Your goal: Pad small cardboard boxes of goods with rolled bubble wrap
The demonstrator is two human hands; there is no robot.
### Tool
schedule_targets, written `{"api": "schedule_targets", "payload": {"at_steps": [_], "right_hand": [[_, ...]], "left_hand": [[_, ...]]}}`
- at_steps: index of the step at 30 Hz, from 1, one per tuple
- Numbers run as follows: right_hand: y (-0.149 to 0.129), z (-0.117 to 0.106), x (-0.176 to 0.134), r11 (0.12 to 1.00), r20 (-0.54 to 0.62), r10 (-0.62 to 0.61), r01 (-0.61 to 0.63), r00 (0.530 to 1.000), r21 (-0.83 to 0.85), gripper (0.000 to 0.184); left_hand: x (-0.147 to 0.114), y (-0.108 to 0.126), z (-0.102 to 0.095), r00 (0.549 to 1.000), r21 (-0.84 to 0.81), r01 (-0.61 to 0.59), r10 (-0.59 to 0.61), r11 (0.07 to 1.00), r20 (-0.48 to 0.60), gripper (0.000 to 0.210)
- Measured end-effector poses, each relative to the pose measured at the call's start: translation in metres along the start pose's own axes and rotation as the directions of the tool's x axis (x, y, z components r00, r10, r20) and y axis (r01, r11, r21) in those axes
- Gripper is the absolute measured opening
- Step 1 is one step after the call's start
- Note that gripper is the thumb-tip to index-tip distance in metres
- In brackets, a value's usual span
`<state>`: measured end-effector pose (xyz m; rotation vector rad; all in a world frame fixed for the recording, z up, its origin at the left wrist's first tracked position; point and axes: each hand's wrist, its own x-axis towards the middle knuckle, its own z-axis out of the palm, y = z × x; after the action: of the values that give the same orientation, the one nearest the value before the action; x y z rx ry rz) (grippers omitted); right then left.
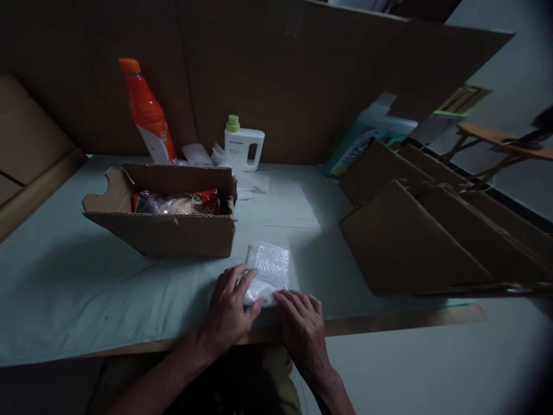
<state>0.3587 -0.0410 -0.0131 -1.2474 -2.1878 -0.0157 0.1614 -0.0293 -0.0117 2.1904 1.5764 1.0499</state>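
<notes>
A small sheet of clear bubble wrap (270, 259) lies at the front edge of the cloth-covered table, its near part folded or rolled over. My left hand (228, 305) grips the rolled part from the left, thumb and fingers curled on it. From the right, my right hand (302, 320) pinches the near right corner of the same wrap, fingers closed together. Whether anything is wrapped inside cannot be seen. Just behind my left hand stands an open cardboard box (190, 236) with shiny red and clear plastic packets (181, 203) in it.
Along the cardboard back wall (276, 75) stand a tilted orange bottle (149, 115), a white jug with a green cap (242, 147) and a teal bottle (363, 138). Crumpled plastic wrap (254, 183) lies by the jug. An open carton with raised flaps (415, 242) occupies the right side.
</notes>
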Motion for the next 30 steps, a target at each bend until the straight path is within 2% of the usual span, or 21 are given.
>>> {"api": "schedule_targets", "payload": {"at_steps": [1,3,5,8,11,13,16,18,19,21,22,24,26,28,30], "right_hand": [[0.000,-0.002,0.002,0.999,0.030,0.004,-0.006,1.000,0.045,0.021],[0.000,-0.008,0.005,0.990,0.100,0.013,-0.027,0.995,0.142,0.019],[0.002,-0.011,0.004,0.971,0.168,0.044,-0.081,0.985,0.223,0.016],[0.005,-0.011,0.002,0.968,0.155,0.101,-0.134,0.983,0.214,0.018],[0.005,-0.009,-0.001,0.995,0.025,0.093,-0.094,0.995,0.032,0.024],[0.005,-0.007,-0.001,0.997,0.026,0.046,-0.045,0.999,-0.068,0.028],[0.009,0.000,0.005,0.995,0.121,0.013,-0.001,0.993,-0.101,0.032],[0.013,0.005,0.012,0.997,0.121,0.048,-0.040,0.991,-0.068,0.028],[0.013,0.007,0.016,0.997,0.106,0.075,-0.073,0.992,-0.025,0.026],[0.010,0.008,0.020,0.985,0.082,0.121,-0.130,0.989,0.111,0.023],[0.006,0.008,0.021,0.969,0.087,0.139,-0.153,0.986,0.193,0.022],[-0.005,0.004,0.021,0.916,0.148,0.158,-0.201,0.976,0.347,0.022],[-0.014,-0.001,0.017,0.858,0.221,0.168,-0.253,0.961,0.447,0.022],[-0.019,-0.005,0.013,0.824,0.234,0.194,-0.288,0.953,0.488,0.021],[-0.018,-0.007,0.009,0.811,0.173,0.257,-0.309,0.951,0.496,0.020]], "left_hand": [[-0.006,0.000,-0.006,0.996,-0.005,-0.085,0.085,0.996,-0.009,0.049],[-0.016,-0.002,-0.015,0.979,-0.036,-0.199,0.200,0.979,0.041,0.048],[-0.019,-0.003,-0.017,0.973,-0.053,-0.213,0.216,0.976,0.081,0.037],[-0.010,-0.005,-0.007,0.986,-0.009,-0.127,0.127,0.992,0.109,0.027],[0.006,-0.006,0.006,0.986,0.061,0.024,-0.034,0.998,0.164,0.024],[0.012,-0.006,0.011,0.979,0.078,0.102,-0.114,0.992,0.168,0.023],[0.005,-0.006,0.013,0.985,-0.014,0.167,-0.166,0.986,0.048,0.034],[-0.008,-0.004,0.010,0.964,-0.156,0.246,-0.258,0.957,-0.062,0.042],[-0.015,-0.002,0.008,0.940,-0.249,0.306,-0.333,0.919,-0.077,0.046],[-0.025,0.003,-0.001,0.880,-0.479,0.423,-0.474,0.769,0.016,0.053],[-0.028,0.005,-0.006,0.853,-0.597,0.468,-0.510,0.652,0.112,0.054],[-0.028,0.011,-0.016,0.809,-0.769,0.528,-0.490,0.360,0.325,0.048],[-0.023,0.016,-0.023,0.772,-0.824,0.556,-0.435,0.110,0.463,0.038],[-0.018,0.019,-0.026,0.743,-0.833,0.553,-0.441,-0.017,0.503,0.032],[-0.017,0.021,-0.025,0.736,-0.851,0.524,-0.479,-0.043,0.477,0.032]]}}
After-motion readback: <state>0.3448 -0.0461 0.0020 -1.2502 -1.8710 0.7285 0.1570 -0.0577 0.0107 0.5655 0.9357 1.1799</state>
